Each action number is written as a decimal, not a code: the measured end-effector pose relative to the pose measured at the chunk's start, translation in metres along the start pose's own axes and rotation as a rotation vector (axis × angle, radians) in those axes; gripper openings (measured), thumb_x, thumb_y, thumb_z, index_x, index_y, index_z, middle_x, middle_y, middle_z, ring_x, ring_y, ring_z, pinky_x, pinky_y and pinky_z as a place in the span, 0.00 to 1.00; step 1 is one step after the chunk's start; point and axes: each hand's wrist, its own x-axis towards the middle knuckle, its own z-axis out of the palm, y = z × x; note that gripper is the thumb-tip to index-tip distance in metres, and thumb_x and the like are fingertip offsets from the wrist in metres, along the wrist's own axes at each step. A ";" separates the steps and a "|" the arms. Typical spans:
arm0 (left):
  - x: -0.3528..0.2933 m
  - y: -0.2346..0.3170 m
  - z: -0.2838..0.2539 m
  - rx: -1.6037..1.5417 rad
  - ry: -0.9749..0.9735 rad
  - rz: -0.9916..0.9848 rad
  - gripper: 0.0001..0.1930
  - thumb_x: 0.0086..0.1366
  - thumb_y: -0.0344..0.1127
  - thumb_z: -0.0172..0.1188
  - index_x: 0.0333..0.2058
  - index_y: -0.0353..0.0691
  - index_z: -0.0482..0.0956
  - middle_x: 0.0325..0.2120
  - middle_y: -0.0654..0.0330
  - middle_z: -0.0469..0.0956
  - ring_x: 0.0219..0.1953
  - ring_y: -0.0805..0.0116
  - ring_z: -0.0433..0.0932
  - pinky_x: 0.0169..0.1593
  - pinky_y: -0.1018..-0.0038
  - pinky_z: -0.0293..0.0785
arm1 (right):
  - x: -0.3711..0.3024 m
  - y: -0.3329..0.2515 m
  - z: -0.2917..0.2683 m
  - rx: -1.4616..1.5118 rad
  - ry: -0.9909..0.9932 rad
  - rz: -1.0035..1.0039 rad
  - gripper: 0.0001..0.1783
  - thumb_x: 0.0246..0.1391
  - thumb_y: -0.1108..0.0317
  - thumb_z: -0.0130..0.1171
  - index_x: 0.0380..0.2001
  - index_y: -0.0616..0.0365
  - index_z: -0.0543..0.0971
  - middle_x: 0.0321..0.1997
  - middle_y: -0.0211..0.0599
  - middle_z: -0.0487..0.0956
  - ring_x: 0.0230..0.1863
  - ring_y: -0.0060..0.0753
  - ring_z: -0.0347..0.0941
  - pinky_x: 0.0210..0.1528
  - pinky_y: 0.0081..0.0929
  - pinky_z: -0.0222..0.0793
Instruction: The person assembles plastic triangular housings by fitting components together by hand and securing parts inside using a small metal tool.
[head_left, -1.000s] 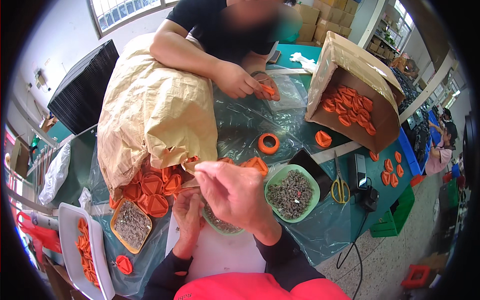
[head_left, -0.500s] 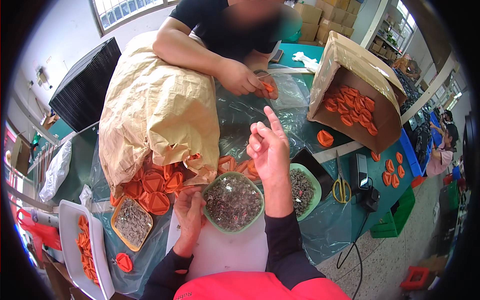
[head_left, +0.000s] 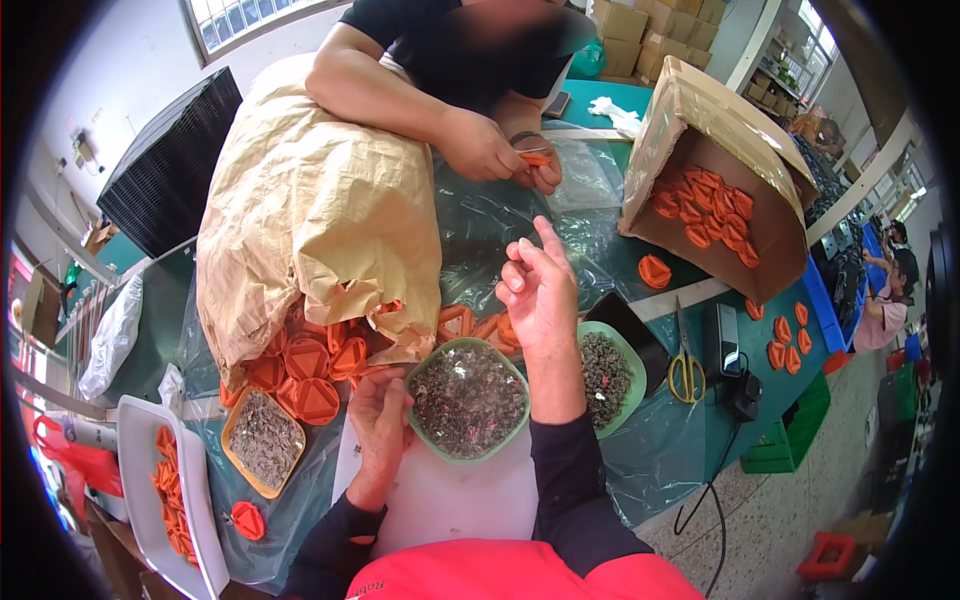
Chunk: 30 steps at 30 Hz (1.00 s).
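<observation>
Left hand (head_left: 380, 415): nine o'clock of the middle bowl (head_left: 480, 459), fingers curled; whether its grip holds anything cannot be told.
Right hand (head_left: 541, 295): one o'clock of the middle bowl, grip half open, index extended.
Orange pieces (head_left: 305, 362): six o'clock of the sack (head_left: 320, 220).

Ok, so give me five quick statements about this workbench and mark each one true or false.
1. The wearer's right hand has its index finger extended. True.
2. The scissors have black handles. False: the scissors' handles are yellow.
3. The cardboard box holds orange parts. True.
4. The white tub stands right of the scissors. False: the white tub is far to their left.
5. The wearer's left hand is just left of a green bowl. True.
</observation>
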 end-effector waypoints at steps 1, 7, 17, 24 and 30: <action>0.001 0.000 0.000 0.004 -0.007 0.006 0.07 0.63 0.30 0.52 0.39 0.34 0.72 0.19 0.67 0.71 0.13 0.85 0.61 0.14 0.86 0.55 | 0.001 0.000 0.001 -0.008 0.007 0.001 0.38 0.52 0.75 0.50 0.64 0.56 0.47 0.27 0.32 0.70 0.17 0.19 0.61 0.17 0.20 0.56; -0.001 -0.002 -0.001 0.010 -0.008 0.006 0.07 0.63 0.30 0.52 0.39 0.34 0.72 0.19 0.67 0.71 0.13 0.85 0.61 0.14 0.86 0.55 | 0.002 0.005 -0.005 0.034 0.015 0.031 0.29 0.51 0.74 0.51 0.57 0.60 0.56 0.27 0.31 0.70 0.17 0.19 0.61 0.17 0.20 0.57; 0.000 -0.001 0.001 0.019 -0.013 0.008 0.07 0.63 0.30 0.52 0.39 0.35 0.72 0.19 0.67 0.71 0.12 0.85 0.60 0.12 0.86 0.54 | 0.004 0.014 -0.001 0.040 0.055 0.064 0.17 0.52 0.73 0.50 0.47 0.56 0.66 0.27 0.31 0.72 0.16 0.19 0.61 0.16 0.19 0.56; -0.001 0.001 0.000 0.028 -0.010 -0.004 0.07 0.63 0.31 0.52 0.39 0.36 0.72 0.19 0.68 0.71 0.12 0.85 0.59 0.12 0.85 0.53 | 0.004 0.023 0.002 0.003 0.040 0.097 0.17 0.51 0.74 0.50 0.46 0.58 0.67 0.26 0.30 0.72 0.16 0.21 0.62 0.16 0.20 0.57; -0.001 -0.001 0.000 0.032 -0.014 0.011 0.07 0.63 0.30 0.52 0.39 0.36 0.72 0.19 0.67 0.71 0.11 0.85 0.59 0.11 0.85 0.53 | 0.003 0.023 0.003 0.023 0.036 0.127 0.17 0.52 0.75 0.51 0.47 0.58 0.66 0.26 0.31 0.69 0.16 0.20 0.62 0.15 0.19 0.56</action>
